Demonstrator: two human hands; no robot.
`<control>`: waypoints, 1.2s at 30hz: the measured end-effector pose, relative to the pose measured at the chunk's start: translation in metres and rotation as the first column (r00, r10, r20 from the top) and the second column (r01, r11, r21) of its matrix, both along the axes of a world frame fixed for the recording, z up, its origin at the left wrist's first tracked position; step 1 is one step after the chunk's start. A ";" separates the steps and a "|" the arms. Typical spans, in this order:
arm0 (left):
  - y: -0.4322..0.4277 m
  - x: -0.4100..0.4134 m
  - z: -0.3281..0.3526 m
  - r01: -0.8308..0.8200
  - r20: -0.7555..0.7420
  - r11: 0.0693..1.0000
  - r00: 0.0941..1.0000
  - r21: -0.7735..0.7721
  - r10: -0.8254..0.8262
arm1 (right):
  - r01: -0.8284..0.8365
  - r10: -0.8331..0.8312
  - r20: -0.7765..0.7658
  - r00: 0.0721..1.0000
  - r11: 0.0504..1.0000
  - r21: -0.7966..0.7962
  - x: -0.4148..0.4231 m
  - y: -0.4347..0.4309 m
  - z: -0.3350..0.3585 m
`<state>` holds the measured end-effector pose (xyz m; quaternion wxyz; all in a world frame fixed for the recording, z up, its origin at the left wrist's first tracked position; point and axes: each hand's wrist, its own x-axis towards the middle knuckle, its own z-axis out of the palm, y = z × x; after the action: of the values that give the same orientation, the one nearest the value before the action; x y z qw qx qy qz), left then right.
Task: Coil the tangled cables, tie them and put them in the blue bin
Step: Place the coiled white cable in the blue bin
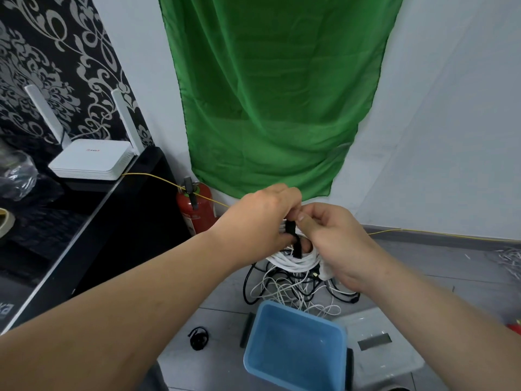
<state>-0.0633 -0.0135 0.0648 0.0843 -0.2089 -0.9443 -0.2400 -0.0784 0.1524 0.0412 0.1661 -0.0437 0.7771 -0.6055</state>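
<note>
I hold a coiled white cable (293, 262) in the air above the floor, between both hands. My left hand (262, 218) grips the coil's top and pinches a black strap (291, 235) wrapped around it. My right hand (335, 244) holds the coil from the right, its thumb and fingers on the strap. Below the coil a tangle of black and white cables (293, 292) lies on the grey floor. The blue bin (296, 348) stands open just in front of the tangle and looks empty.
A red fire extinguisher (194, 213) stands against the wall under a green cloth (276, 94). A black table (93, 221) at left carries a white router (93, 159). A thin yellow wire (158, 180) runs across. A small black strap (198, 338) lies left of the bin.
</note>
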 end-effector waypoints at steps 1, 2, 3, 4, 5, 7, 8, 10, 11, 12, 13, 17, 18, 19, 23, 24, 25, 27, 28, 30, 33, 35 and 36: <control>0.001 0.000 0.000 -0.005 -0.003 1.000 1.000 0.002 0.005 | -0.002 0.002 0.003 1.000 1.000 -0.008 0.001 0.000 0.001; 0.001 0.001 0.000 -0.014 -0.006 1.000 1.000 0.007 0.014 | 0.000 0.000 0.013 1.000 1.000 -0.018 0.001 0.000 0.002; 0.002 0.002 0.000 -0.025 -0.010 1.000 1.000 0.012 0.025 | 0.010 -0.009 0.029 1.000 1.000 -0.026 0.001 0.000 0.003; 0.003 0.002 -0.001 -0.033 -0.018 0.999 0.999 0.015 0.033 | 0.018 -0.016 0.050 0.999 0.999 -0.031 0.001 0.001 0.004; 0.002 0.002 -0.002 -0.040 -0.031 0.999 0.999 0.017 0.040 | 0.026 -0.022 0.081 0.996 0.998 -0.048 0.001 0.001 0.006; 0.001 0.002 -0.003 -0.052 -0.043 0.998 0.998 0.020 0.052 | 0.051 -0.028 0.158 0.987 0.989 -0.138 0.001 0.001 0.010; -0.001 0.001 -0.003 -0.058 -0.038 0.998 0.998 0.023 0.059 | 0.068 -0.030 0.202 0.979 0.981 -0.181 -0.001 0.003 0.012; -0.004 0.000 -0.002 -0.071 -0.021 0.997 0.997 0.021 0.071 | 0.112 -0.041 0.293 0.955 0.967 -0.229 -0.005 0.005 0.014; -0.004 0.000 -0.002 -0.074 -0.015 0.997 0.997 0.014 0.074 | 0.123 -0.039 0.340 0.940 0.965 -0.232 -0.006 0.006 0.015; -0.005 0.001 -0.002 -0.073 -0.012 0.997 0.997 0.006 0.073 | 0.121 -0.024 0.383 0.924 0.965 -0.232 -0.008 0.007 0.013; -0.005 0.001 -0.002 -0.068 -0.010 0.998 0.998 -0.001 0.068 | 0.108 0.003 0.425 0.905 0.966 -0.237 -0.008 0.008 0.014; -0.003 0.003 0.000 -0.034 -0.019 0.999 0.999 0.009 0.034 | 0.004 0.135 0.580 0.803 0.973 -0.232 -0.010 0.012 0.014; -0.002 0.004 0.001 -0.026 -0.026 0.999 0.999 0.019 0.027 | -0.014 0.153 0.594 0.790 0.973 -0.232 -0.011 0.014 0.014; -0.003 0.004 0.002 -0.019 -0.031 1.000 0.999 0.022 0.019 | -0.022 0.166 0.606 0.778 0.971 -0.238 -0.011 0.014 0.014; 0.001 0.006 0.002 0.020 -0.055 1.000 0.998 0.019 -0.019 | -0.082 0.184 0.613 0.768 0.978 -0.191 -0.012 0.019 0.011; 0.002 0.007 0.001 0.023 -0.065 1.000 0.998 0.017 -0.022 | -0.100 0.183 0.604 0.776 0.981 -0.168 -0.011 0.019 0.011; 0.003 0.007 0.001 0.025 -0.070 1.000 0.997 0.013 -0.024 | -0.104 0.176 0.596 0.783 0.983 -0.153 -0.010 0.019 0.012; 0.004 0.007 -0.001 0.030 -0.066 1.000 0.997 0.004 -0.030 | -0.050 0.128 0.561 0.818 0.987 -0.152 -0.011 0.020 0.011; 0.004 0.007 -0.003 0.035 -0.059 0.999 0.998 0.003 -0.035 | -0.013 0.101 0.526 0.845 0.986 -0.168 -0.012 0.021 0.010; 0.006 0.007 -0.006 0.047 -0.042 0.999 0.998 0.026 -0.046 | 0.032 0.064 0.470 0.880 0.980 -0.194 -0.013 0.022 0.009; 0.007 0.007 -0.009 0.046 0.026 0.992 0.998 0.113 -0.049 | 0.099 0.017 0.455 0.890 0.968 -0.229 -0.012 0.020 0.009; 0.007 0.006 -0.009 0.013 0.082 0.983 0.996 0.182 -0.028 | 0.152 -0.019 0.462 0.887 0.956 -0.252 -0.011 0.018 0.008; 0.006 0.006 -0.009 -0.006 0.109 0.975 0.994 0.220 -0.019 | 0.164 -0.030 0.456 0.889 0.952 -0.258 -0.011 0.017 0.008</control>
<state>-0.0574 -0.0073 0.0562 0.0535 -0.1878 -0.9144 -0.3547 -0.0892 0.1695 0.0491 0.3013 0.1119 0.6221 -0.7139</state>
